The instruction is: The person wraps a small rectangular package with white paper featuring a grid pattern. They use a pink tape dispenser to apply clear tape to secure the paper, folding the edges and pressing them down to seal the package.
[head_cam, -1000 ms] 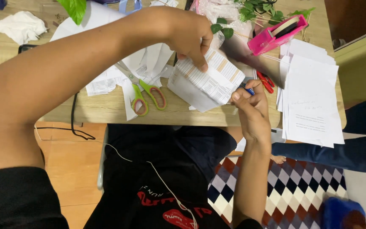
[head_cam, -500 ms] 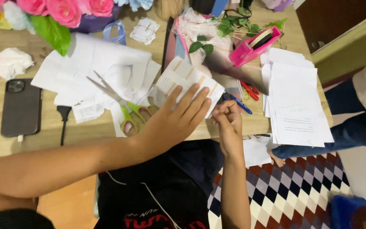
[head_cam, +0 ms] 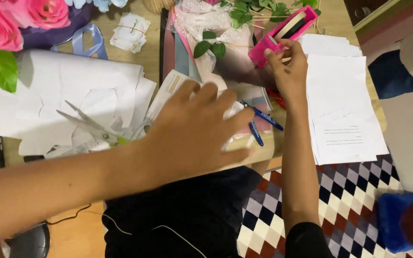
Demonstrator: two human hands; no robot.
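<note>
The left forearm comes in from the lower left edge and runs rightward across the view, bare to the wrist. The left hand (head_cam: 194, 131) lies palm down, fingers spread and stretched forward, blurred. The right forearm rises nearly straight up from the bottom, with a dark sleeve at the elbow. The right hand (head_cam: 288, 71) is extended far ahead, fingers curled and thumb pinching toward them.

pink roses (head_cam: 20, 16) are seen at the upper left above scattered white paper scraps (head_cam: 72, 100), on which open scissors (head_cam: 89, 125) lie. a blue furry object (head_cam: 404, 228), perhaps a slipper, is seen on the checkered rug (head_cam: 350, 200).
</note>
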